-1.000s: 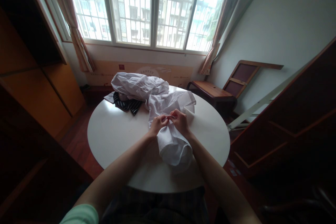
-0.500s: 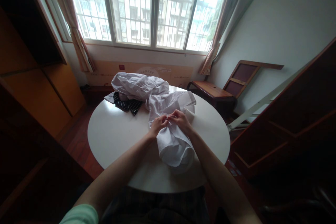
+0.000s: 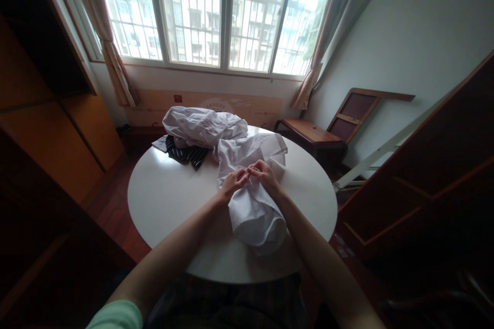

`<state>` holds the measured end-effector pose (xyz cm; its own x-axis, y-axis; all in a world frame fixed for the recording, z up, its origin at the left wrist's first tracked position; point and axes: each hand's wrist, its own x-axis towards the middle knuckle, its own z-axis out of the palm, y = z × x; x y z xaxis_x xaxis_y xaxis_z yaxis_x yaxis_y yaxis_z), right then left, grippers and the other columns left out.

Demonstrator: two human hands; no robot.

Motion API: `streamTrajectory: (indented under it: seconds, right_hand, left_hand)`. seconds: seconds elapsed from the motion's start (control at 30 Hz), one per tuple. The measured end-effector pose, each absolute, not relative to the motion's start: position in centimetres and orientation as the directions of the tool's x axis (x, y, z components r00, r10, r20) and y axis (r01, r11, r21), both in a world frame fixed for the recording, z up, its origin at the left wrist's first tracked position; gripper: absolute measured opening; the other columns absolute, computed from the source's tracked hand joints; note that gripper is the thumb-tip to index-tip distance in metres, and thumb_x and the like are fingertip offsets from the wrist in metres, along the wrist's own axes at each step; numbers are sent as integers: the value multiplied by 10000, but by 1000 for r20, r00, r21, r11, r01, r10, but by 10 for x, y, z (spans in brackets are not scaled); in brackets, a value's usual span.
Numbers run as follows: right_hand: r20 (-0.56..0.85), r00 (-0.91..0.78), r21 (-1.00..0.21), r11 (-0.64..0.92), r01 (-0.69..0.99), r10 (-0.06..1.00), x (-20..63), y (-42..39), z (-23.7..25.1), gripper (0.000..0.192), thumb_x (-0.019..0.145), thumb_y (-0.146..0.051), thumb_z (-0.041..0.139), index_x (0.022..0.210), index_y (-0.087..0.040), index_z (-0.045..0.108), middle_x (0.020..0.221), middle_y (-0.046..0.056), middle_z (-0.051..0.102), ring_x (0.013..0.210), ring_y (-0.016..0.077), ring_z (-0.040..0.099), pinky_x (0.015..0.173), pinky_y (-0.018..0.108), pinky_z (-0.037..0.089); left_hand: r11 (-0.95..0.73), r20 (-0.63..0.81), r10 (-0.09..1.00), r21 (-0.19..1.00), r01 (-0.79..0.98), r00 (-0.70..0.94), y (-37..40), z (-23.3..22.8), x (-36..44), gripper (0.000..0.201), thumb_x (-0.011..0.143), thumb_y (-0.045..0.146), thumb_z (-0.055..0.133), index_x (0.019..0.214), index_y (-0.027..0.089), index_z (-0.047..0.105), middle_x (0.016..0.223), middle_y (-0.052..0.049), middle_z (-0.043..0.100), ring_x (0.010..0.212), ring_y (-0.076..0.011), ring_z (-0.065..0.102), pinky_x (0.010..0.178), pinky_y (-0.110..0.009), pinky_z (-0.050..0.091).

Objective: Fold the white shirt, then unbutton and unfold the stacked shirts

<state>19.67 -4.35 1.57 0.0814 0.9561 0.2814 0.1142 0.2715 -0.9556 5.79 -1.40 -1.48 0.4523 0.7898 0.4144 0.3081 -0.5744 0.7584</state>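
Observation:
A white shirt [image 3: 252, 211] lies stretched across the round white table [image 3: 170, 200], its near end hanging toward me. My left hand [image 3: 232, 183] and my right hand [image 3: 264, 176] meet at the middle of the shirt. Both pinch the cloth there with closed fingers, fingertips nearly touching. What lies between the fingertips is too small to make out.
A crumpled white garment [image 3: 203, 126] and a dark striped cloth [image 3: 187, 153] lie at the table's far side. A wooden bench [image 3: 311, 136] stands at right, wooden cabinets [image 3: 57, 128] at left, a barred window [image 3: 216, 10] ahead.
My hands stay pinched on the shirt's middle; the cloth below them has shifted and bunched slightly. The view has barely moved.

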Motion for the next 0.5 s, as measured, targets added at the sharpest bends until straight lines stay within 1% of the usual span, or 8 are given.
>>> streamTrajectory:
  seconds: [0.23, 0.37, 0.5]
  right_hand:
    - [253, 98, -965, 244, 96, 962, 198, -40, 15, 271, 548, -347, 696, 593, -184, 485, 605, -30, 554, 577, 116, 497, 550, 244, 395]
    - [244, 89, -966, 235, 104, 966, 198, -41, 15, 268, 547, -349, 699, 596, -186, 491, 605, -31, 553, 579, 121, 500, 557, 251, 397]
    - [267, 56, -959, 260, 110, 962, 197, -43, 16, 256, 559, -345, 694, 593, -191, 492, 621, -27, 555, 603, 128, 509, 582, 257, 408]
  left_hand:
    - [-565, 415, 796, 772, 292, 441, -13, -17, 59, 160, 810, 258, 478, 826, 168, 610, 785, -17, 657, 694, -150, 584, 646, -230, 449]
    - [-560, 418, 796, 783, 271, 439, -14, -15, 59, 146, 801, 227, 496, 847, 163, 618, 814, -26, 668, 719, -159, 597, 672, -236, 462]
    - [-554, 418, 793, 797, 241, 444, -16, -14, 58, 148, 778, 176, 515, 878, 159, 623, 862, -32, 676, 754, -165, 608, 693, -237, 471]
